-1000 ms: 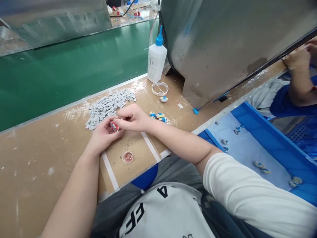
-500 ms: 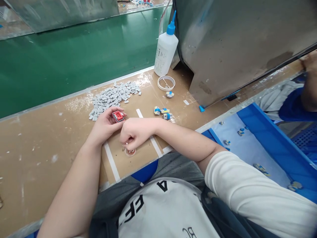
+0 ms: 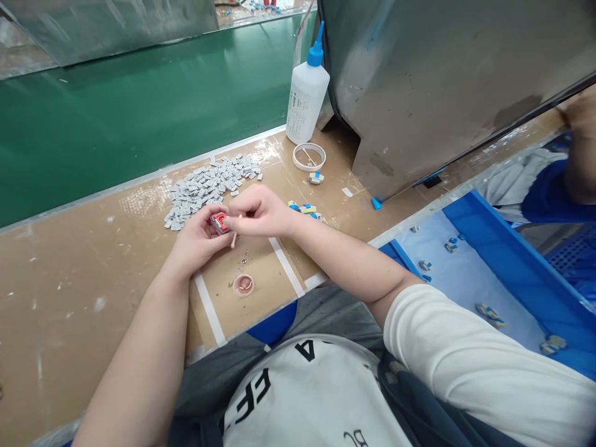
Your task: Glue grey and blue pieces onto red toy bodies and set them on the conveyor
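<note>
Beyond the small cup (image 3: 243,293) and slightly left of it, we note the red part (image 3: 220,221) grasped in our left grip (image 3: 196,234), a thin stick (image 3: 233,241) pinched in our right grip (image 3: 261,214); we judge the part light, stiff, best held by its edges.

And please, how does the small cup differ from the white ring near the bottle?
The cup looks see-through with reddish contents, whereas the ring is white and has a thin stick inside its outline. The cup looks smaller than the ring. The cup stands near the front edge of the table; the ring lies farther back, close to the bottle. Both are round.
</note>
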Demonstrator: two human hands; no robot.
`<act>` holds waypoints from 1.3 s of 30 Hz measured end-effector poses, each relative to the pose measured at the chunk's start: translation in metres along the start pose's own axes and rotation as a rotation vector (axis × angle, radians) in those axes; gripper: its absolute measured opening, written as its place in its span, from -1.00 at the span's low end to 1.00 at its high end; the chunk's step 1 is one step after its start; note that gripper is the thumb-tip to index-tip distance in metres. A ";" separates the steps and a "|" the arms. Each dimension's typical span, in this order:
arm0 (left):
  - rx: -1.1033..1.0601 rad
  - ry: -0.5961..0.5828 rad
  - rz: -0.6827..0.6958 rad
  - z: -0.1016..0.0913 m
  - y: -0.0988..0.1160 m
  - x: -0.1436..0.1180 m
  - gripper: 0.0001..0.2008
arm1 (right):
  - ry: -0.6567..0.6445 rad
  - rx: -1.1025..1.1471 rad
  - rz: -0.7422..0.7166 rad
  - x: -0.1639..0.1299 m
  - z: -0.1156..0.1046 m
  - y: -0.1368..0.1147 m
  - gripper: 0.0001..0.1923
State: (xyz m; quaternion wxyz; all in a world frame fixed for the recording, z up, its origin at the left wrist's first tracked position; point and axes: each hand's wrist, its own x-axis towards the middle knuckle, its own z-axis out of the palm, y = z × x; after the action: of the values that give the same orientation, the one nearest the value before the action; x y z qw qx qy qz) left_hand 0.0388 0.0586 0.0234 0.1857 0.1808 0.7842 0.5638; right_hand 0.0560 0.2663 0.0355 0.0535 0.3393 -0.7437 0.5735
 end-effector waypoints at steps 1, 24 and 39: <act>0.003 -0.007 -0.008 0.000 -0.001 0.000 -0.42 | 0.113 -0.036 0.026 0.002 -0.001 0.005 -0.56; 0.036 -0.040 -0.018 0.000 -0.007 0.000 -0.39 | 0.238 -0.128 0.157 0.009 0.008 0.024 -0.57; -0.023 -0.010 -0.041 0.001 -0.001 -0.002 -0.45 | 0.157 -0.105 0.200 0.008 0.007 0.016 -0.63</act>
State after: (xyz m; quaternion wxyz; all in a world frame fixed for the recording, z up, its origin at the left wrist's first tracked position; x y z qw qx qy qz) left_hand 0.0413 0.0580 0.0227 0.2033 0.1656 0.7803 0.5677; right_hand 0.0431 0.2586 0.0238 0.0718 0.2143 -0.7963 0.5611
